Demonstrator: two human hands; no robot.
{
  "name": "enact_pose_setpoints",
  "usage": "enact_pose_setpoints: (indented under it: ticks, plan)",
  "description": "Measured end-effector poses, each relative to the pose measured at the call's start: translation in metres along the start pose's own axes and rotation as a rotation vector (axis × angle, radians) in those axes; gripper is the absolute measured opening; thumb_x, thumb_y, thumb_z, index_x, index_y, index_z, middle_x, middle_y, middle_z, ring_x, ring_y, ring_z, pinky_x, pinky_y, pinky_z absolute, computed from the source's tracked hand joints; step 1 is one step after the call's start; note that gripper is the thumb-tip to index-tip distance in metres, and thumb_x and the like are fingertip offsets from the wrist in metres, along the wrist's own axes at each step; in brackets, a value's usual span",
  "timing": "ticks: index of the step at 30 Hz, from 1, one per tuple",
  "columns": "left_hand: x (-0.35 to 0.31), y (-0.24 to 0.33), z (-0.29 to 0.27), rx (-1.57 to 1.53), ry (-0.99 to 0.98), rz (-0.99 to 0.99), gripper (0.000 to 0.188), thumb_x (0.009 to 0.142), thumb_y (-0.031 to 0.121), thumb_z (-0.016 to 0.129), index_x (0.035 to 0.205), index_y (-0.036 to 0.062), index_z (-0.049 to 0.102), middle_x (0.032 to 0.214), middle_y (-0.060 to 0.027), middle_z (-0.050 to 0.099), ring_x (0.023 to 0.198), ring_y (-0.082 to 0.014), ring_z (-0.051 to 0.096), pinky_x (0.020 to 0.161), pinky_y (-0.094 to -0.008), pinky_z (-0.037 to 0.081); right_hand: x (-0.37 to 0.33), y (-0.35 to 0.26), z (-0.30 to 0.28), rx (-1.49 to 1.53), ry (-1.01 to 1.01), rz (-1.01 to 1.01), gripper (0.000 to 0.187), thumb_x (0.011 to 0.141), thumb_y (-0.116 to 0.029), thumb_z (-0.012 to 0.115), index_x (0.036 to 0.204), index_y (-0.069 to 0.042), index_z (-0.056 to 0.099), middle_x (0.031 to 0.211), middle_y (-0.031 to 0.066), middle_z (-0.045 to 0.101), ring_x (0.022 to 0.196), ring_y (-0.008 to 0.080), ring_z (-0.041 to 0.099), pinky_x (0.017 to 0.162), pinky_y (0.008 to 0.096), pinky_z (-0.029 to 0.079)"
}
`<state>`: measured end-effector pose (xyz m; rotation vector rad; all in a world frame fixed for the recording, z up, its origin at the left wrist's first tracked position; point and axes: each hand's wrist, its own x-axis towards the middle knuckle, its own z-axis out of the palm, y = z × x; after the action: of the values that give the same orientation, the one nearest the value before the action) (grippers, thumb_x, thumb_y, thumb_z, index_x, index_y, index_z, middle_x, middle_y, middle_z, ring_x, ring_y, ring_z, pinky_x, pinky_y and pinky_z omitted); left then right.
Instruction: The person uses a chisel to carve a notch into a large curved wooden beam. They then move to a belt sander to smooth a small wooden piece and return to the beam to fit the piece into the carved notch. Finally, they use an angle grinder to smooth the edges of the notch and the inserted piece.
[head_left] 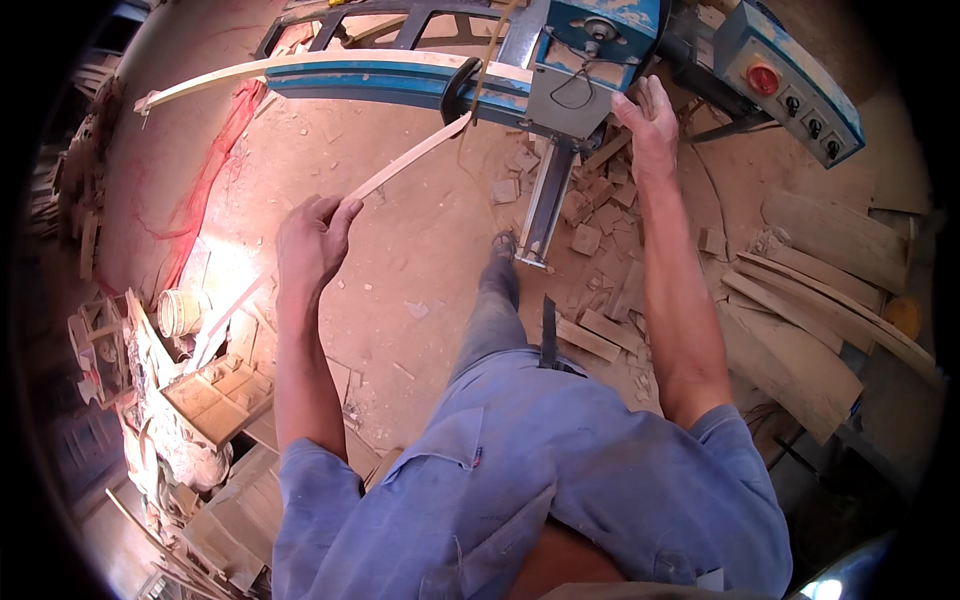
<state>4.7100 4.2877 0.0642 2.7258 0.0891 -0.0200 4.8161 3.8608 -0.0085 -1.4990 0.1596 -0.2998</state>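
Note:
My left hand [318, 235] is closed around a thin pale wooden strip [412, 158]. The strip slants up to the right, its far end touching or close to a black clamp-like part [459, 90] on the blue machine [360, 82]. Below my left wrist another pale length [235, 308] shows; whether it belongs to the same strip I cannot tell. My right hand [652, 128] is raised beside the machine's grey-fronted blue head [580, 98], fingers apart and nothing seen in it. Its thumb is at the housing's edge; contact is unclear.
A long wooden piece [205, 78] extends left along the machine's rail. A control box [790, 85] with a red button stands right. Offcuts [590, 235] litter the floor beneath. Boards [810, 290] lie at right; a bucket [183, 312] and wooden tray [218, 398] stand left.

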Motion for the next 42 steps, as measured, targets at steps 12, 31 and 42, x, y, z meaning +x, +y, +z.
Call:
enact_pose_setpoints:
  ticks: [12, 31, 42]
  plan:
    - [0.132, -0.028, 0.024, 0.119, -0.076, 0.131, 0.033, 0.103, 0.035, 0.061, 0.104, 0.0040, 0.073, 0.089, -0.0166, 0.065, 0.084, -0.0387, 0.065, 0.074, -0.0463, 0.049, 0.063, 0.023, 0.020, -0.124, 0.060, 0.094, 0.074, 0.071, -0.030, 0.089, 0.131, 0.002, 0.059, 0.121, 0.0170, 0.071, 0.116, 0.0284, 0.065, 0.104, 0.0374, 0.047]
    - [0.351, 0.098, 0.123, 0.259, -0.543, 0.387, 0.030, 0.094, 0.030, 0.067, 0.100, 0.0019, 0.075, 0.077, -0.0165, 0.071, 0.068, -0.0356, 0.066, 0.070, -0.0448, 0.051, 0.025, -0.014, -0.004, -0.214, -0.145, 0.218, 0.095, 0.079, -0.049, 0.084, 0.145, 0.005, 0.043, 0.138, 0.0268, 0.054, 0.135, 0.0388, 0.052, 0.114, 0.0433, 0.040]
    - [0.332, 0.103, 0.187, 0.274, -0.581, 0.326, 0.029, 0.095, 0.030, 0.067, 0.100, 0.0019, 0.075, 0.079, -0.0168, 0.071, 0.070, -0.0359, 0.066, 0.071, -0.0450, 0.051, 0.184, -0.026, -0.277, -0.597, 0.701, 0.220, 0.061, 0.093, -0.039, 0.068, 0.136, 0.002, 0.054, 0.111, 0.0177, 0.073, 0.107, 0.0354, 0.068, 0.097, 0.0468, 0.052]
